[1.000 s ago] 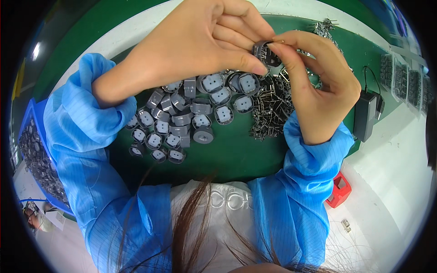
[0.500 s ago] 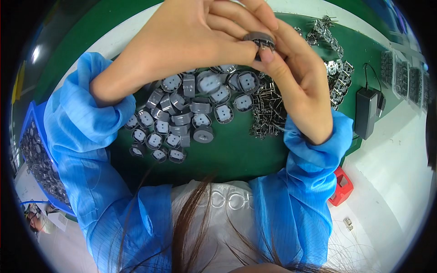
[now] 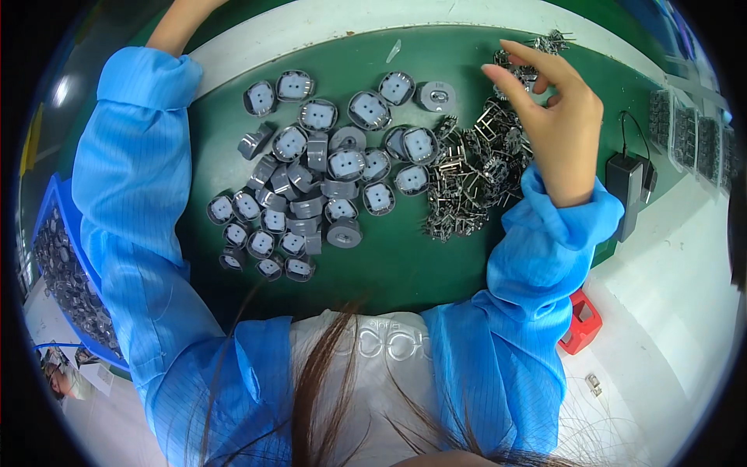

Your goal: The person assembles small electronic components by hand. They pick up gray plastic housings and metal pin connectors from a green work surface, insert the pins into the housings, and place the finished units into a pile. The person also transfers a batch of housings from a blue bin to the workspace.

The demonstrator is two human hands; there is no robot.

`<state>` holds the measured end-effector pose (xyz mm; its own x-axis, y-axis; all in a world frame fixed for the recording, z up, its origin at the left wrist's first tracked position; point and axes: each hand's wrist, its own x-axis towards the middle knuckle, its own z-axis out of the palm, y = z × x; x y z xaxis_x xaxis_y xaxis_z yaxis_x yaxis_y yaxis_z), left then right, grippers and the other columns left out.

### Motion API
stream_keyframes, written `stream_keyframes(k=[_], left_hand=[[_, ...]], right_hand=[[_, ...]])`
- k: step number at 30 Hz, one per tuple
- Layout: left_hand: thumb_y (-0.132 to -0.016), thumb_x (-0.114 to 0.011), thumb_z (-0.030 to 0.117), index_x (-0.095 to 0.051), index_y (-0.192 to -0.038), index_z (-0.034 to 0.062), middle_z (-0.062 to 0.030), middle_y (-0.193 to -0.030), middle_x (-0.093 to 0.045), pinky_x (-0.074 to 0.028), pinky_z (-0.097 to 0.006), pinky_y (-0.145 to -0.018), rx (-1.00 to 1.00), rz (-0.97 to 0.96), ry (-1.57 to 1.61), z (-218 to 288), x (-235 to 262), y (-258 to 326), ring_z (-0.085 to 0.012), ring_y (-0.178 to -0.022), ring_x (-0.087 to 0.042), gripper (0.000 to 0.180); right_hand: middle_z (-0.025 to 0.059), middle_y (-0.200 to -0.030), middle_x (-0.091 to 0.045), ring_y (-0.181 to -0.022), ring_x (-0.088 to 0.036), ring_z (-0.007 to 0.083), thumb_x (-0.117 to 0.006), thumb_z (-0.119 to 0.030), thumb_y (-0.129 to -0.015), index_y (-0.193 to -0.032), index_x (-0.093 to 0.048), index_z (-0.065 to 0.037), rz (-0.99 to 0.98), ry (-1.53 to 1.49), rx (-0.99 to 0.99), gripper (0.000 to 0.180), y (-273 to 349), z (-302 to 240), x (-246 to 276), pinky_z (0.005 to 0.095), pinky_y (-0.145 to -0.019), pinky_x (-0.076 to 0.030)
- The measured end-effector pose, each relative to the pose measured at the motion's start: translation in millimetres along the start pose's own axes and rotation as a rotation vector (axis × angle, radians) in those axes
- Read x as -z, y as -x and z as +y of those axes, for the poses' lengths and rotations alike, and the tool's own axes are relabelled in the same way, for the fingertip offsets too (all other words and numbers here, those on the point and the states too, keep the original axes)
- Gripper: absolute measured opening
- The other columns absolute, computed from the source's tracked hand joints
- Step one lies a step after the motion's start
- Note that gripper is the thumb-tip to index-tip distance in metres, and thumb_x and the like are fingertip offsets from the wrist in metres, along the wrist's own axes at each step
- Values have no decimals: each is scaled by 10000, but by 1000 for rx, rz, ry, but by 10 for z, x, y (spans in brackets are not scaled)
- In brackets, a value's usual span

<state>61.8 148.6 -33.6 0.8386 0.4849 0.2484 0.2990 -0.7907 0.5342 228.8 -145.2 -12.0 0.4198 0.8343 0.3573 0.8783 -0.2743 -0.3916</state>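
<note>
My right hand [image 3: 562, 115] hovers over the right side of the green mat, thumb and forefinger apart, with nothing visible between them. Below and left of it lies a heap of small metal bracket parts [image 3: 467, 183] with thin prongs. My left wrist [image 3: 180, 25] reaches past the upper left edge of the picture, so that hand is out of sight. Between the arms, round dark grey housings [image 3: 346, 163] are spread in a loose group. Many show a pale face with small holes; some lie on their sides, and a few show a plain grey back, such as the grey cap [image 3: 437, 96].
A green mat [image 3: 389, 265] covers the work surface, with a white rim [image 3: 311, 35] behind it. A blue bin [image 3: 74, 272] of small dark parts stands at left. On the right are a black adapter [image 3: 625, 187], clear trays [image 3: 686, 132] and a red block [image 3: 582, 321].
My hands have parted from the dark round piece they held together. The left has swung out past the upper left edge; the right has moved right, over the metal parts, and holds nothing visible.
</note>
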Motion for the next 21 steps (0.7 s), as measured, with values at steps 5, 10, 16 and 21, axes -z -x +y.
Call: stream_keyframes(k=[5, 10, 16, 21], left_hand=[[-894, -651, 231, -632, -1091, 39, -154, -1121, -589, -446, -431, -917, -263, 260, -467, 183, -127, 135, -348, -1016, -574, 276], [-777, -732, 86, -636, -1145, 58, -101, -1041, -623, -499, -363, -856, -409, -416, 280, 1059, -350, 389, -264, -998, -611, 382], [-745, -735, 53, -620, -1023, 8, -79, -1003, -611, -508, -371, -817, -458, -419, 170, 1191, -470, 396, -269, -910, -624, 304], [-704, -734, -39, -626, -958, -4, -48, -966, -622, -510, -293, -819, 44, -516, 871, 1235, -336, 365, -138, -897, -625, 279]], right_hand=[[23, -703, -664, -536, -539, 146, -752, -73, -767, -973, -743, -107, -43, -98, -153, 209, 21, -73, -76, 306, -519, -445], [44, -844, -673, -688, -610, 80, -672, -9, -885, -1077, -695, -1, -28, -544, -262, 193, 74, -229, 60, 227, -615, -489], [94, -904, -700, -774, -667, 136, -673, -16, -905, -1049, -671, 72, -63, -844, -366, 168, 75, -393, 251, 237, -699, -537], [100, -858, -692, -698, -653, 147, -694, -19, -889, -971, -675, 69, 76, -705, -280, 121, 65, -276, 256, 250, -659, -541]])
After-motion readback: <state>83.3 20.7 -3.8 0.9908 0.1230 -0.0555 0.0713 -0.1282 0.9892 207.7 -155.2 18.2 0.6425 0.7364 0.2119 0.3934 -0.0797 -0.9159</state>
